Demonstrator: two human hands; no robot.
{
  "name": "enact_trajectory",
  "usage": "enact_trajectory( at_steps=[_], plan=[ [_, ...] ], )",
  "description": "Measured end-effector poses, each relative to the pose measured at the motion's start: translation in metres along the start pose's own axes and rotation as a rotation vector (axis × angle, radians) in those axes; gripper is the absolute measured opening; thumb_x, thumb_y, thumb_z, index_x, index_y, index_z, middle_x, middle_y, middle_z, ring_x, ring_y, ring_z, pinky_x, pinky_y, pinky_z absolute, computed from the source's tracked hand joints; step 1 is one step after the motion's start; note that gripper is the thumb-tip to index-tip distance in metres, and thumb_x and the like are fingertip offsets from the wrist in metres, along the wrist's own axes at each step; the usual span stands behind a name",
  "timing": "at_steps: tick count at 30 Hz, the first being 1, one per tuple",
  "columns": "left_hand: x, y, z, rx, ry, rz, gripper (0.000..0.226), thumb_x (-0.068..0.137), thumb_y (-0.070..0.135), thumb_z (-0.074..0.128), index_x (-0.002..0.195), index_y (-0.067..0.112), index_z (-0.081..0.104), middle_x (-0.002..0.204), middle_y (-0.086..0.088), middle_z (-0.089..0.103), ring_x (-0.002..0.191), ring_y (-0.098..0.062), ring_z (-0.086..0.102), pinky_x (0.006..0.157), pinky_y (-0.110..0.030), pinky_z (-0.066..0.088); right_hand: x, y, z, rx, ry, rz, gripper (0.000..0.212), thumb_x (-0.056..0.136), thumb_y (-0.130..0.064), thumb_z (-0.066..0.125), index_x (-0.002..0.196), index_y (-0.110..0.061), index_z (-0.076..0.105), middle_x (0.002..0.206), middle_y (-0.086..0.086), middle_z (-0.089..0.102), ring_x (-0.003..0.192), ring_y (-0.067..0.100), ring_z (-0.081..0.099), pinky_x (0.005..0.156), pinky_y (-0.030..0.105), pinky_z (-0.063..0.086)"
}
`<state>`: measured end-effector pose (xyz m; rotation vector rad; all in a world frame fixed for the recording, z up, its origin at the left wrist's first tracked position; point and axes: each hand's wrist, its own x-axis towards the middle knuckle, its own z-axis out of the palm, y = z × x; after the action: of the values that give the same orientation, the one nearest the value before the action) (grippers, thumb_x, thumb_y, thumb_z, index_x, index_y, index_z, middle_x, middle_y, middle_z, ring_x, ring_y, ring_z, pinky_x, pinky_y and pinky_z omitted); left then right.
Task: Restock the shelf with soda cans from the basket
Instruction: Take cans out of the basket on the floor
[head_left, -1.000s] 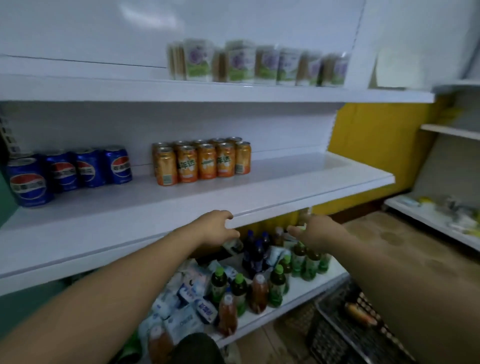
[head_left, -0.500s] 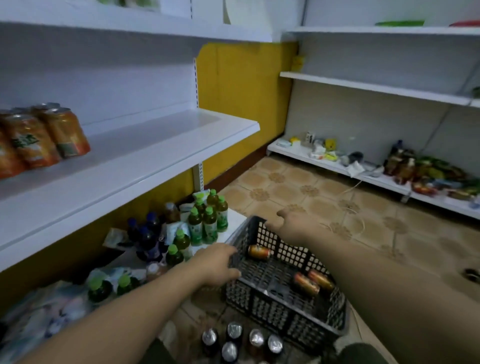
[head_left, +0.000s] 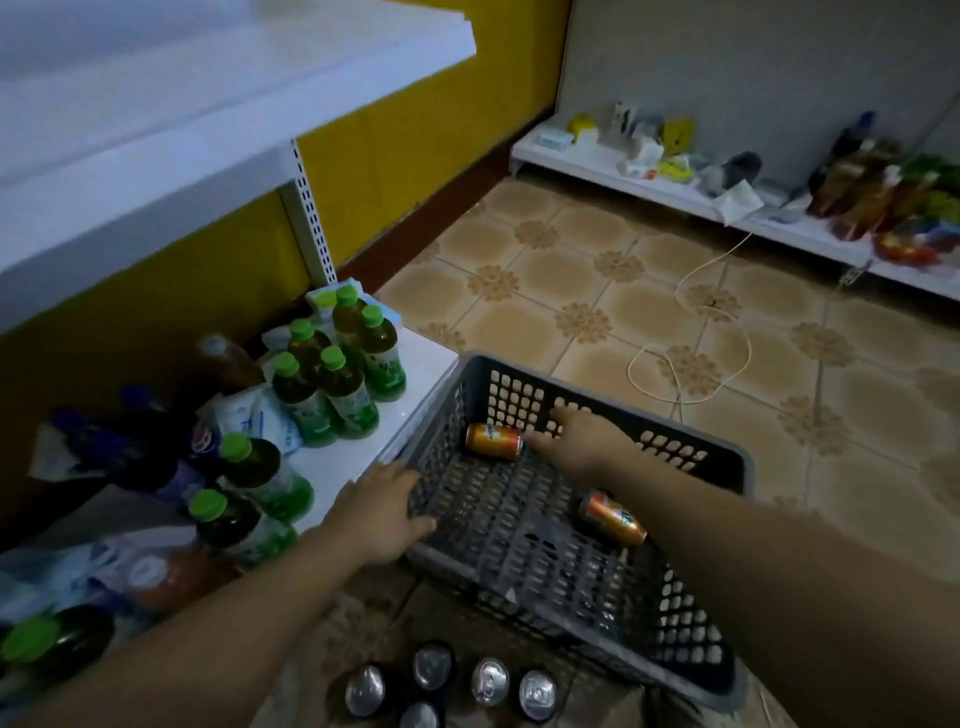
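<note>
A grey plastic basket (head_left: 691, 454) stands on the tiled floor. Two orange soda cans lie on their sides in it: one (head_left: 493, 441) at the far left corner, another (head_left: 613, 518) partly under my right forearm. My right hand (head_left: 584, 441) reaches into the basket with fingers spread, its thumb almost at the far can, holding nothing. My left hand (head_left: 382, 506) rests open on the basket's near left rim. The white shelf (head_left: 218, 98) juts out at the upper left.
Green-capped tea bottles (head_left: 337, 369) and other drinks crowd the low shelf left of the basket. Several upright cans (head_left: 457, 686) stand on the floor in front of it. A white cable (head_left: 696, 332) loops over the tiles. A low shelf of goods (head_left: 727, 202) lines the far wall.
My view has swung down and right from the shelf to the basket. My right hand has gone deeper into the basket toward the far can; my left hand has settled on its rim.
</note>
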<state>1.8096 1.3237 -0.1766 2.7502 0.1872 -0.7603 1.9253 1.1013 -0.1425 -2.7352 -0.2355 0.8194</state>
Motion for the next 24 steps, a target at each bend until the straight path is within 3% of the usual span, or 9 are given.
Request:
enact_trajectory(
  at_steps=[8, 11, 13, 15, 16, 18, 22, 24],
  plan=[
    [0.092, -0.026, 0.071, -0.045, 0.065, -0.105, 0.107, 0.084, 0.068, 0.049, 0.151, 0.015, -0.015, 0.160, -0.005, -0.018, 0.148, -0.022, -0.009, 0.120, -0.042, 0.006, 0.135, 0.024, 0.082, 0.014, -0.086, 0.030, 0.055, 0.092, -0.051, 0.055, 0.134, -0.017, 0.046, 0.123, 0.011, 0.058, 0.106, 0.027, 0.056, 0.092, 0.039, 0.048],
    [0.102, -0.025, 0.093, -0.034, 0.128, -0.167, 0.109, 0.082, 0.074, 0.041, 0.148, 0.017, -0.023, 0.158, -0.002, -0.026, 0.148, -0.020, -0.012, 0.119, -0.041, 0.004, 0.173, 0.030, 0.111, 0.015, -0.097, 0.005, 0.053, 0.091, -0.045, 0.061, 0.135, -0.019, 0.046, 0.123, 0.010, 0.056, 0.108, 0.026, 0.055, 0.094, 0.039, 0.046],
    [0.105, -0.027, 0.102, -0.026, 0.240, -0.155, 0.108, 0.081, 0.076, 0.039, 0.150, 0.015, -0.019, 0.160, -0.004, -0.019, 0.149, -0.021, -0.005, 0.119, -0.041, 0.010, 0.196, 0.033, 0.130, -0.013, -0.078, -0.019, 0.057, 0.088, -0.042, 0.066, 0.136, -0.019, 0.046, 0.128, 0.010, 0.053, 0.113, 0.027, 0.053, 0.097, 0.040, 0.043],
    [0.106, -0.030, 0.109, -0.017, 0.343, -0.093, 0.105, 0.079, 0.074, 0.039, 0.153, 0.009, 0.002, 0.161, -0.011, 0.005, 0.147, -0.028, 0.015, 0.114, -0.045, 0.024, 0.220, 0.033, 0.148, -0.056, -0.046, -0.049, 0.061, 0.086, -0.040, 0.067, 0.138, -0.018, 0.045, 0.132, 0.010, 0.051, 0.117, 0.028, 0.051, 0.100, 0.040, 0.042],
    [0.107, -0.032, 0.109, -0.021, 0.355, -0.080, 0.104, 0.078, 0.073, 0.041, 0.153, 0.009, 0.008, 0.160, -0.012, 0.012, 0.145, -0.029, 0.020, 0.112, -0.045, 0.027, 0.231, 0.033, 0.156, -0.080, -0.026, -0.064, 0.062, 0.085, -0.039, 0.068, 0.139, -0.018, 0.044, 0.133, 0.011, 0.049, 0.119, 0.029, 0.049, 0.101, 0.041, 0.041],
    [0.108, -0.036, 0.112, -0.024, 0.321, -0.089, 0.106, 0.079, 0.071, 0.048, 0.153, 0.012, -0.001, 0.162, -0.007, 0.004, 0.147, -0.024, 0.012, 0.114, -0.042, 0.025, 0.251, 0.032, 0.171, -0.116, 0.002, -0.095, 0.069, 0.085, -0.038, 0.068, 0.143, -0.017, 0.038, 0.140, 0.012, 0.044, 0.125, 0.032, 0.044, 0.105, 0.043, 0.039],
    [0.113, -0.037, 0.112, -0.042, 0.324, -0.114, 0.107, 0.080, 0.069, 0.047, 0.151, 0.019, -0.016, 0.160, 0.005, -0.014, 0.147, -0.017, -0.002, 0.116, -0.037, 0.018, 0.277, 0.033, 0.198, -0.232, 0.004, -0.100, 0.097, 0.085, -0.042, 0.068, 0.155, -0.021, 0.005, 0.159, 0.013, 0.016, 0.143, 0.035, 0.020, 0.113, 0.050, 0.025],
    [0.112, -0.037, 0.112, -0.047, 0.325, -0.108, 0.106, 0.077, 0.072, 0.039, 0.151, 0.020, -0.017, 0.160, 0.005, -0.015, 0.147, -0.017, -0.002, 0.115, -0.038, 0.019, 0.280, 0.030, 0.206, -0.328, 0.057, -0.057, 0.100, 0.082, -0.051, 0.068, 0.154, -0.020, 0.006, 0.154, 0.017, 0.022, 0.141, 0.038, 0.022, 0.111, 0.052, 0.025]
  ],
)
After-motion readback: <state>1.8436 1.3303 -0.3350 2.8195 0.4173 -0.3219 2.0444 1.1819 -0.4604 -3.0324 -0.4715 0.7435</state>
